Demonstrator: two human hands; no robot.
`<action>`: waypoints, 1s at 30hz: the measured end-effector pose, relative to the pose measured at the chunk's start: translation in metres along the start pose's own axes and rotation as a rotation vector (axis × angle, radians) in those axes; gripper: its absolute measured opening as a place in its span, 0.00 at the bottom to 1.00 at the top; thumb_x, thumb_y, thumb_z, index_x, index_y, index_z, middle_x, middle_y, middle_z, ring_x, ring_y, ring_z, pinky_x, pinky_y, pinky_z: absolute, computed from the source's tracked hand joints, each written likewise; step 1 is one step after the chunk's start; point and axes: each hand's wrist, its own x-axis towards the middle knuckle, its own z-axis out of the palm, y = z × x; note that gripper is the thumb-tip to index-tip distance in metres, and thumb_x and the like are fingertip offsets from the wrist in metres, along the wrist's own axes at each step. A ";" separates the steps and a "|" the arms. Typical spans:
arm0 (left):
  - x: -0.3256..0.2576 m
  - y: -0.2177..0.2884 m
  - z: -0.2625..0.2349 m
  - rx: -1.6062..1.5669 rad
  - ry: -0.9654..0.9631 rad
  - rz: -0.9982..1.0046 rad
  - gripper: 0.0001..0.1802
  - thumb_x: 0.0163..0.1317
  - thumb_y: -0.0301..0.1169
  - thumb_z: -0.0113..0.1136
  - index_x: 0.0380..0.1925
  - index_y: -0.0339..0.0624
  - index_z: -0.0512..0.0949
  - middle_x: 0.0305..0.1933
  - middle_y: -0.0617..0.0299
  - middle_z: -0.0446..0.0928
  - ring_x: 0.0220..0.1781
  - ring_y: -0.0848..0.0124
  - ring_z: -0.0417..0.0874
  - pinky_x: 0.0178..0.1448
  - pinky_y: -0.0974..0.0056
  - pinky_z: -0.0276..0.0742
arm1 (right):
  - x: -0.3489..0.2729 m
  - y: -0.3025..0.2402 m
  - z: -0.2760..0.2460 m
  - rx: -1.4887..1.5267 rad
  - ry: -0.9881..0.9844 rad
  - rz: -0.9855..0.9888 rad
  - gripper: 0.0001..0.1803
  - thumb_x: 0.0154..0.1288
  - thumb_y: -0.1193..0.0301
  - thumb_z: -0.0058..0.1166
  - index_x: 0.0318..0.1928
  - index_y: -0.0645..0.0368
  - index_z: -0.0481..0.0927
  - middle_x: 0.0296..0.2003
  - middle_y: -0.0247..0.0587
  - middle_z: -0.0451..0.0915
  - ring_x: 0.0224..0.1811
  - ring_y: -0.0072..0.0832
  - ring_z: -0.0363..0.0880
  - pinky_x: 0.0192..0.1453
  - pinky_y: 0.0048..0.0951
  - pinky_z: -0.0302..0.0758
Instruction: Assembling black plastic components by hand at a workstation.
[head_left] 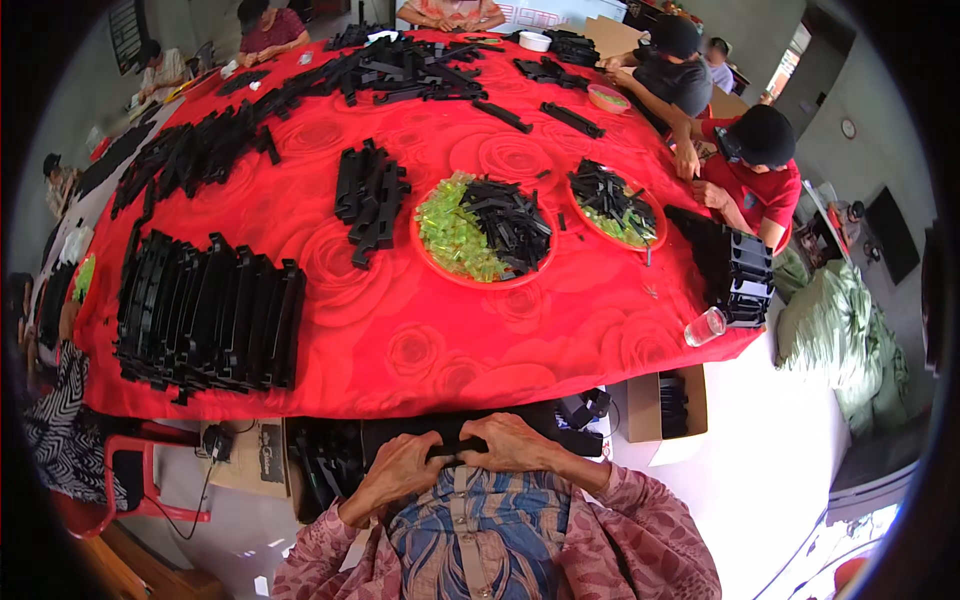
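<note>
Left hand (400, 466) and right hand (510, 443) close together at the front of the person's body, just off the near table edge. Fingers of both curled in, gripping a black piece (453, 442) between them; its full outline merges with the dark stuff behind, can't tell the ends.

Just beyond: red rose-patterned tablecloth (430, 355). Left side, a big stack of long black parts (210, 315), lying side by side. Mid-table, a smaller bunch of black parts (370, 195). Right of that, an orange tray (502, 285) with yellow-green pieces (448, 235) on its left and thin black strips (510, 225) on its right; a second tray (655, 242), similar mix. Clear cup (705, 327) near the right edge, lying tilted beside stacked black parts (747, 275).

Below the table, right: open cardboard box (645, 412), black parts inside. Far side: long heap of black parts (400, 70). Co-worker in red (775, 190) sits right, others further round.
</note>
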 end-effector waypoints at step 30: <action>0.020 -0.023 -0.010 -0.244 -0.086 0.077 0.14 0.61 0.32 0.59 0.41 0.32 0.79 0.29 0.40 0.79 0.30 0.54 0.86 0.36 0.56 0.77 | 0.026 0.018 -0.020 0.189 -0.142 -0.026 0.14 0.60 0.69 0.64 0.44 0.65 0.83 0.30 0.47 0.84 0.32 0.24 0.82 0.36 0.30 0.77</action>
